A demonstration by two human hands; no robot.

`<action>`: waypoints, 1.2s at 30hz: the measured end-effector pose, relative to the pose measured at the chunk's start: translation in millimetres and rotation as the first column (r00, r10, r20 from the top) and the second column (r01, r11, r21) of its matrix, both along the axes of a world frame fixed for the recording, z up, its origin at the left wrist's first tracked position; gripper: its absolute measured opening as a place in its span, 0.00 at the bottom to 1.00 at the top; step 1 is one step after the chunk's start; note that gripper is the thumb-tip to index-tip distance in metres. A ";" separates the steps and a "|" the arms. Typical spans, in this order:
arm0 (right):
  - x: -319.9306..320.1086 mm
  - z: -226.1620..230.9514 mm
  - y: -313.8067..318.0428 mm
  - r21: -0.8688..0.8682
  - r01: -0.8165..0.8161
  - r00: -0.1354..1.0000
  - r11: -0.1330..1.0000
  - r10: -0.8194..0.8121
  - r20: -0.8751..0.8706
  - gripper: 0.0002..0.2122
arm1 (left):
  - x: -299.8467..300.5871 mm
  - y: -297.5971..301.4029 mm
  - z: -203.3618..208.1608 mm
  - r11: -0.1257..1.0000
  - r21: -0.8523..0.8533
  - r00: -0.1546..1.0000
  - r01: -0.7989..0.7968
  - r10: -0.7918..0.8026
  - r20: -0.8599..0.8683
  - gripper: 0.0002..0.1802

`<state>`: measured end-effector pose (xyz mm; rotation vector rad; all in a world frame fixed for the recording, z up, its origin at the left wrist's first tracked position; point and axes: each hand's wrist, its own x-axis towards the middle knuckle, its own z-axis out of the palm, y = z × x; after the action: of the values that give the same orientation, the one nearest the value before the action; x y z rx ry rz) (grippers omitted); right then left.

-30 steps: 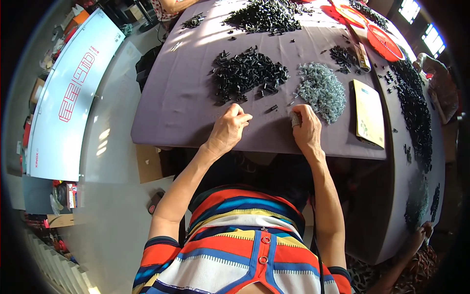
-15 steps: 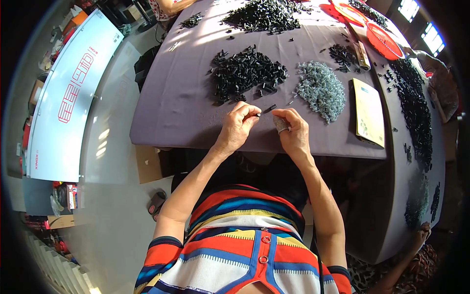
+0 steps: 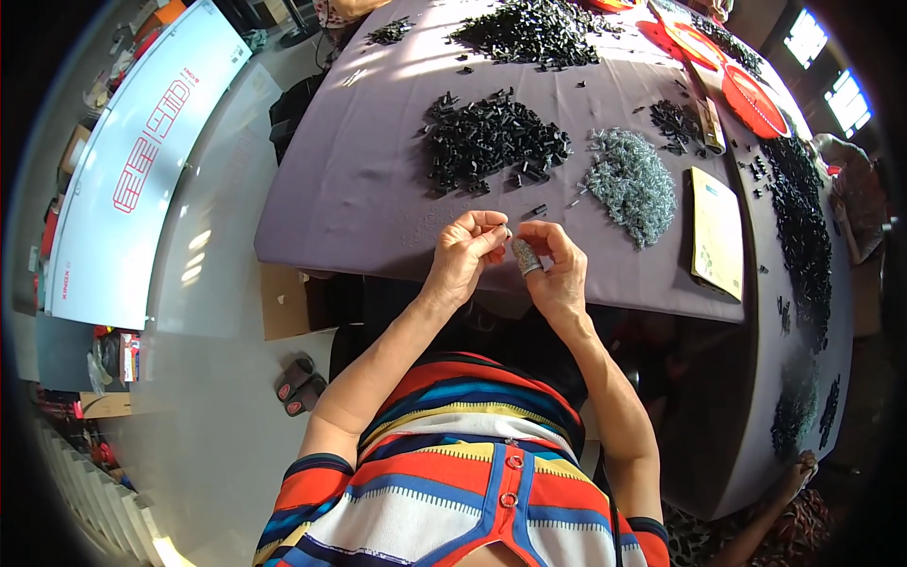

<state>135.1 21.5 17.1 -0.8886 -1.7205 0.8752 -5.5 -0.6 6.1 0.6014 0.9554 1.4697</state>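
Observation:
My left hand (image 3: 465,253) is closed in a pinch over the near edge of the cloth-covered table, on a small black plastic piece whose end barely shows between the fingertips. My right hand (image 3: 557,269) is closed too, with its fingertips next to the left ones. Whatever it pinches is hidden. A grey wrap (image 3: 527,256) covers its thumb. Just beyond the hands, a loose black piece (image 3: 538,211) lies on the cloth. Past that is a heap of short black plastic pieces (image 3: 491,142), with a heap of small clear-grey parts (image 3: 631,184) to its right.
A yellow booklet (image 3: 716,231) lies at the right, with a small black pile (image 3: 675,125) behind it. Farther back are a larger black heap (image 3: 534,33) and red baskets (image 3: 753,99). Another person's hand (image 3: 803,468) rests at the lower right. A white board (image 3: 142,170) stands left.
Both hands have come closer together, the right one turning so that its wrapped thumb shows more. The view has shifted slightly, and the black piece in my left hand is now less visible.

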 end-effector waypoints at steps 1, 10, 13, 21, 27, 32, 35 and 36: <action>-0.9 1.3 -1.1 0.000 -0.007 1.000 1.000 0.007 0.003 0.13 | 0.2 -0.8 -1.7 1.000 0.000 1.000 -0.007 0.007 0.003 0.07; -1.4 8.9 -3.6 0.233 -0.034 0.984 0.972 -0.008 0.177 0.14 | -2.8 -6.1 -13.8 0.999 0.021 0.999 0.030 -0.030 0.016 0.04; -3.2 10.2 -2.8 0.212 -0.062 0.975 0.975 0.014 0.223 0.13 | -13.8 -9.9 -10.9 0.989 0.028 0.985 0.144 -0.146 0.094 0.03; -18.8 17.1 14.8 0.049 -0.179 0.952 0.983 0.160 0.260 0.12 | -26.9 -14.3 -12.5 1.000 -0.014 0.952 -0.024 0.028 0.306 0.03; -48.5 8.5 60.9 0.339 -0.151 0.881 0.929 -0.029 0.472 0.11 | -40.5 -14.4 -10.3 0.989 -0.062 0.906 -0.132 0.146 0.398 0.02; -66.9 -7.3 79.3 0.430 -0.168 0.843 0.887 -0.097 0.529 0.16 | -41.0 -16.6 -13.4 0.994 -0.029 0.891 -0.105 0.107 0.441 0.03; -66.5 -14.5 74.6 0.428 -0.225 0.834 0.875 -0.054 0.549 0.16 | -40.8 -17.4 -12.8 0.994 -0.019 0.887 -0.105 0.102 0.450 0.03; -63.5 -14.4 73.7 0.428 -0.230 0.833 0.874 -0.051 0.551 0.16 | -40.5 -17.6 -12.6 0.994 -0.030 0.885 -0.105 0.107 0.453 0.03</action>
<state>71.6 95.2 2.7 -0.7520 -2.3620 0.2050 -45.9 -18.2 -6.6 0.1821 0.6272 1.6113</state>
